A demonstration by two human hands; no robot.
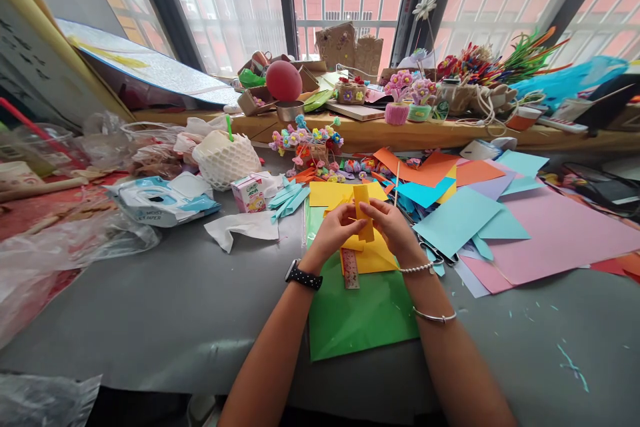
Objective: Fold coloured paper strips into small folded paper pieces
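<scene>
A narrow strip of yellow paper [363, 203] stands upright between my two hands, above the middle of the table. My left hand [341, 227] pinches its left side, and my right hand [393, 227] grips it from the right. Beneath them lie yellow paper sheets [383, 257] and a small ruler with a pink pattern [351, 270]. These rest on a large green sheet [363, 320]. More yellow paper [323, 193] lies just behind my hands. A thin stick [397, 183] rises beside my right fingers.
Coloured paper sheets [560, 230] spread to the right. On the left are a wet-wipes pack [160, 200], a small carton [249, 193], a white tissue [245, 227] and a net-wrapped coconut [225, 160]. Craft flowers [307, 143] stand behind, below a cluttered windowsill [350, 137].
</scene>
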